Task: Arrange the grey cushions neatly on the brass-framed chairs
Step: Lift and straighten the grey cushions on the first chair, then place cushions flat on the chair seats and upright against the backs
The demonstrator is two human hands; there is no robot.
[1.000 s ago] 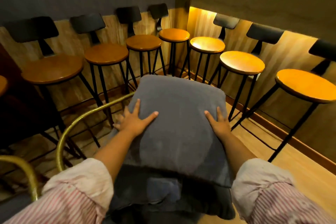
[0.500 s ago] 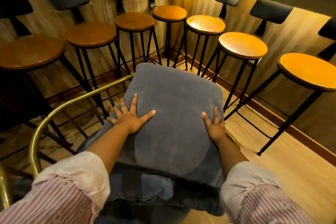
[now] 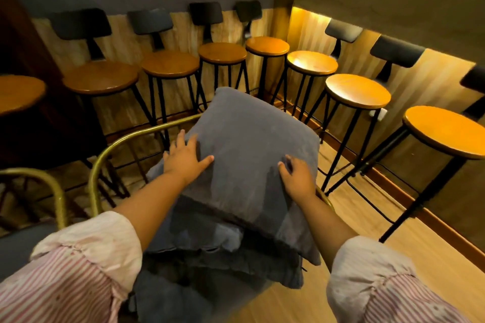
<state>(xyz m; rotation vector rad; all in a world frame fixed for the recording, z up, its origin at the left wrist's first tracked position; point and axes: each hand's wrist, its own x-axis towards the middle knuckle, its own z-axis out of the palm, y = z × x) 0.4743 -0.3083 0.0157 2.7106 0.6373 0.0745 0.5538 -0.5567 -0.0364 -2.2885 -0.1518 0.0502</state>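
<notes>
A grey cushion (image 3: 252, 144) leans tilted against the curved brass back of a chair (image 3: 118, 144), on top of other grey cushions (image 3: 210, 252) piled on the seat. My left hand (image 3: 185, 157) grips the cushion's left edge, thumb on its face and fingers wrapped round the side. My right hand (image 3: 296, 178) presses on its lower right part, fingers curled into the fabric. A second brass-framed chair (image 3: 56, 191) with a dark seat stands at the left edge.
Several bar stools (image 3: 358, 90) with round wooden seats and black backs line both walls of the corner beyond the chair. One stool (image 3: 446, 131) stands close on the right. Wooden floor (image 3: 393, 257) shows at the right.
My left hand has moved from lying flat on the cushion's face to gripping its left edge. My right hand's fingers have curled in. The cushion has turned slightly and the view has lifted.
</notes>
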